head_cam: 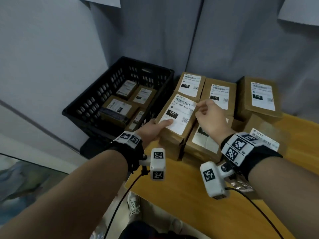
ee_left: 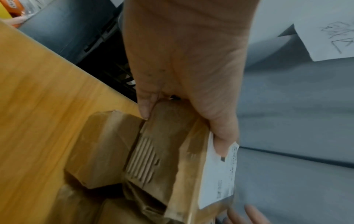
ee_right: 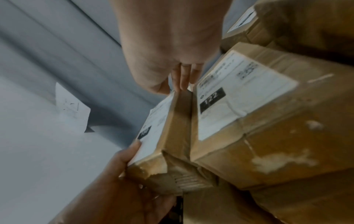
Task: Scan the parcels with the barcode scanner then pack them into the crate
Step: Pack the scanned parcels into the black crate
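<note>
A brown cardboard parcel (head_cam: 177, 114) with a white label marked 150 lies on top of the pile on the wooden table (head_cam: 181, 195). My left hand (head_cam: 160, 125) grips its near end, thumb on the label, as the left wrist view shows for hand (ee_left: 184, 75) and parcel (ee_left: 164, 144). My right hand (head_cam: 205, 111) pinches the parcel's far right edge, with the fingers (ee_right: 184, 78) down the side of the parcel (ee_right: 172, 121). The black slotted crate (head_cam: 82, 104) stands to the left and holds several labelled parcels. No barcode scanner shows in any view.
Three more labelled parcels (head_cam: 219, 94) stand behind the held one against the grey wall. Another parcel marked 122 (ee_right: 249, 98) sits right beside it. Further boxes lie at the table's right. Black cables run from both wrists across the table's front.
</note>
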Demonstrator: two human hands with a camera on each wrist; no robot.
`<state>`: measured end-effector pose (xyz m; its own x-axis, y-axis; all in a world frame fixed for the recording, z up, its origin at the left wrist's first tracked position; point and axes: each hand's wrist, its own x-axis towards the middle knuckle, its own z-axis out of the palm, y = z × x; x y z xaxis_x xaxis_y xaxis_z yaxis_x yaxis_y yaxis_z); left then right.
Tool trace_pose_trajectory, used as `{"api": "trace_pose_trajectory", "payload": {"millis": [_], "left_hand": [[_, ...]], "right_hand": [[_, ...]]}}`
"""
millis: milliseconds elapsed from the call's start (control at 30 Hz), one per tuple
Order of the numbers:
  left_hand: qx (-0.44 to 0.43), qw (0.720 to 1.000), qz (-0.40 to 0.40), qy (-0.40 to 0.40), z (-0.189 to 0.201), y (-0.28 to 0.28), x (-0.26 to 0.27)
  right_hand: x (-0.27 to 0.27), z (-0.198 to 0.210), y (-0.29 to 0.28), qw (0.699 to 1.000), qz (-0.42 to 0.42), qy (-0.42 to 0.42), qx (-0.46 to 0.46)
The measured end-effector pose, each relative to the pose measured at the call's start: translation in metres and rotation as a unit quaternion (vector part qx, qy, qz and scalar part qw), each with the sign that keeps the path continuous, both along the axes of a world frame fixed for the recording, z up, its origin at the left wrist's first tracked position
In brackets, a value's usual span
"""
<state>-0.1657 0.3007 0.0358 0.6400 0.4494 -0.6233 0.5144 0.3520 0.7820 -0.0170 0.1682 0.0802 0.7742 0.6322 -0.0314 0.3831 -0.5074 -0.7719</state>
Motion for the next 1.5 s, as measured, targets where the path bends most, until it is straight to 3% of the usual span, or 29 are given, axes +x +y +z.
{"api": "trace_pose_trajectory", "payload": {"millis": [133,300,400,500,633,700,800,867,967,1100,1400,1500], "left_hand": [[0.011,0.997,0.051,-0.062,0.016,0.02,-0.023],[0.036,0.983,0.155,-0.086,0.041,0.079,-0.066],[0.022,0.972,0.203,-0.117,0.052,0.112,-0.088],[0.02,0.974,0.195,-0.11,0.049,0.14,-0.098],[0.096,0.989,0.114,-0.013,0.032,0.186,-0.111],[0.203,0.974,0.085,0.053,0.021,0.216,-0.12],[0.432,0.883,0.018,0.182,0.005,0.266,-0.134],[0.505,0.828,-0.038,0.241,-0.008,0.297,-0.143],[0.534,0.791,-0.123,0.272,-0.03,0.332,-0.149],[0.535,0.783,-0.2,0.248,-0.054,0.351,-0.142],[0.575,0.769,-0.204,0.19,-0.077,0.362,-0.144],[0.582,0.766,-0.203,0.181,-0.08,0.362,-0.145]], "right_hand": [[-0.008,0.011,0.025,0.998,0.01,0.014,0.058],[-0.033,0.02,0.076,0.987,0.05,0.137,0.064],[-0.056,0.018,0.119,0.96,0.108,0.255,0.049],[-0.081,0.011,0.166,0.909,0.165,0.379,0.045],[-0.098,-0.016,0.229,0.88,0.12,0.453,0.072],[-0.098,-0.031,0.256,0.88,0.104,0.461,0.045],[-0.094,-0.057,0.288,0.894,0.118,0.427,-0.062],[-0.093,-0.079,0.304,0.892,0.134,0.411,-0.13],[-0.099,-0.115,0.322,0.87,0.158,0.425,-0.194],[-0.115,-0.151,0.343,0.858,0.188,0.421,-0.227],[-0.132,-0.195,0.355,0.859,0.096,0.466,-0.189],[-0.136,-0.2,0.356,0.882,0.073,0.427,-0.187]]}}
